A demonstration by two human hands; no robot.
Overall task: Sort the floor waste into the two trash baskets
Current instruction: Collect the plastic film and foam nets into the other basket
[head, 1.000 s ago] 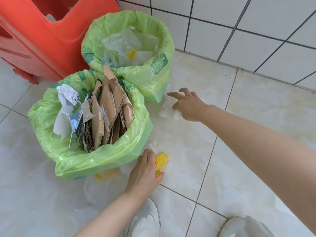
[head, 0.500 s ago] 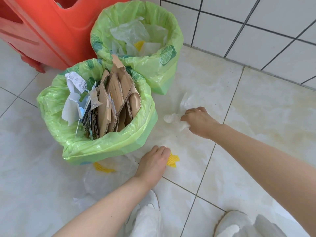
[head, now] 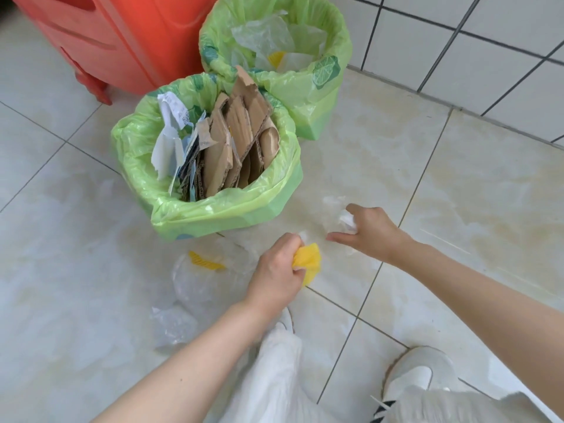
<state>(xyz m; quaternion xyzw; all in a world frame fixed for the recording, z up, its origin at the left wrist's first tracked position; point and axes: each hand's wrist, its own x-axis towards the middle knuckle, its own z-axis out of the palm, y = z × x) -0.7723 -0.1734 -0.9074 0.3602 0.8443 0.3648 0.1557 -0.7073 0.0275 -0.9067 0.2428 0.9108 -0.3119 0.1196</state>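
Two baskets lined with green bags stand on the tiled floor. The near basket [head: 213, 209] holds cardboard and paper scraps. The far basket [head: 323, 96] holds clear plastic film. My left hand [head: 277, 273] is closed around a yellow plastic wrapper [head: 309, 259], just in front of the near basket. My right hand [head: 370, 232] grips a crumpled clear plastic piece [head: 346, 221] a little to the right, low over the floor. A clear bag with a yellow strip [head: 207, 270] lies on the floor left of my left hand.
A red plastic cabinet [head: 122, 41] stands behind the baskets at the upper left. A white tiled wall [head: 473, 41] runs along the back right. Another clear plastic scrap [head: 174, 325] lies by my left forearm. My white shoes [head: 409, 374] are at the bottom.
My left hand has closed on the yellow wrapper and raised it off the floor. My right hand has gathered the clear plastic and drawn it toward me.
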